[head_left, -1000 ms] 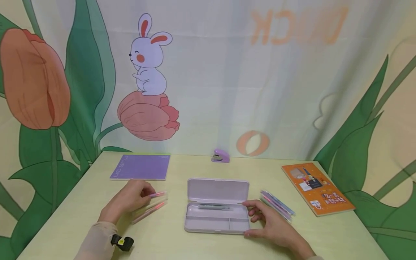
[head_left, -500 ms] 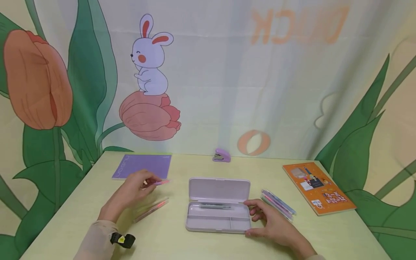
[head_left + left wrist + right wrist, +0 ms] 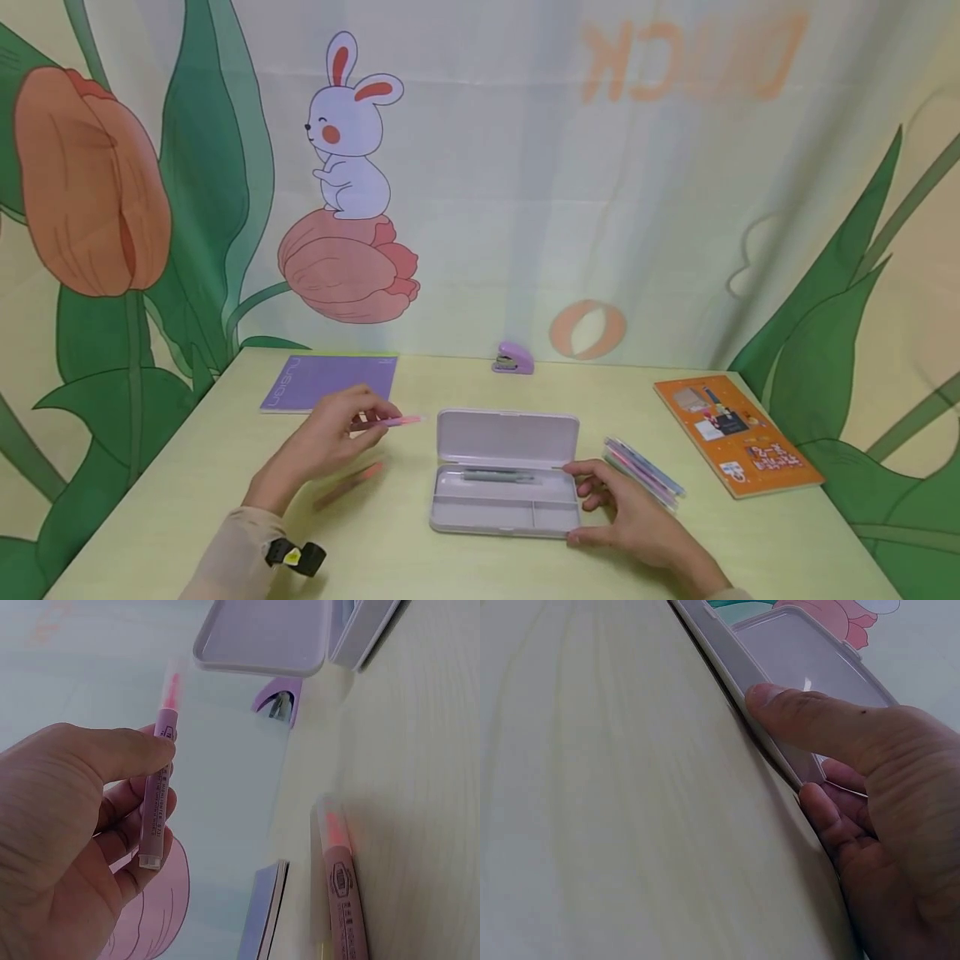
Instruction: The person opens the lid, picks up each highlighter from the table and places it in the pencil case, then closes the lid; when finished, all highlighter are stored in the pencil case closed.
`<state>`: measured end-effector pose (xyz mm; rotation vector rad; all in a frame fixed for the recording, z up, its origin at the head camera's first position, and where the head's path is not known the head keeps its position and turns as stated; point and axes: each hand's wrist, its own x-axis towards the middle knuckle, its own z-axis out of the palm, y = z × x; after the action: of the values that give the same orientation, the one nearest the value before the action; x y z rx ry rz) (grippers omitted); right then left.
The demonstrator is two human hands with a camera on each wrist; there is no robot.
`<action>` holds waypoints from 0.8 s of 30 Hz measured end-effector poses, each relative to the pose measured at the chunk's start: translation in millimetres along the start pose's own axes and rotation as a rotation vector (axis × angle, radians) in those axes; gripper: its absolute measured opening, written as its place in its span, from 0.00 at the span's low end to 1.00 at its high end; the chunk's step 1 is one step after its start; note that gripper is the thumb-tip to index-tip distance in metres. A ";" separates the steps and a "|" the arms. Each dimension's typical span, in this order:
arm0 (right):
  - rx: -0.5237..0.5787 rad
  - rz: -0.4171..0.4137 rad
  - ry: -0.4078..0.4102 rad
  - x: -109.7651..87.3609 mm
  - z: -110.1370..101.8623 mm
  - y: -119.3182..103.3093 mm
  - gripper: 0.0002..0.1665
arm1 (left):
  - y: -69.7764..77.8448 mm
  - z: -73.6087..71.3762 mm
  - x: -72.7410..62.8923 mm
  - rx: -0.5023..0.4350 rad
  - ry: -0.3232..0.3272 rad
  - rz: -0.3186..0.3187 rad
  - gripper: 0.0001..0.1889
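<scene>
left wrist view: left hand (image 3: 64,817) pinches a pink highlighter (image 3: 156,791)
right hand (image 3: 628,515) clasps the open pencil case (image 3: 483,512) at one end; pens (image 3: 648,475) lie just beyond that hand.

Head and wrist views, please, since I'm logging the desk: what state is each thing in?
Pencil case: open, lid raised
Pen in pencil case: lying flat
Held highlighter: capped, pinched by left hand
Unheld highlighter: capped, lying down
Purple stapler: upright
Purple notebook: closed, flat
Orange book: closed, flat
Pens at right: bunched, lying
Right hand: grips pencil case
</scene>
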<state>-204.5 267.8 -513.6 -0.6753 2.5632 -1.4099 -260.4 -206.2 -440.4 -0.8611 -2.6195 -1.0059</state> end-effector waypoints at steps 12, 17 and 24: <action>-0.004 0.012 0.004 -0.3 -0.7 -2.7 0.51 | 8.8 7.6 5.6 -0.062 -0.034 0.042 0.12; -0.016 -0.001 0.014 0.5 -1.2 -3.5 0.51 | 16.3 15.4 8.8 -0.097 -0.041 0.027 0.13; -0.022 0.017 0.005 -1.0 0.5 -2.3 0.51 | 30.0 39.3 14.6 -0.197 -0.095 0.088 0.13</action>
<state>-202.7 266.8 -512.1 -0.6525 2.5851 -1.3822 -254.0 -155.6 -447.8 -1.0827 -2.5637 -1.2437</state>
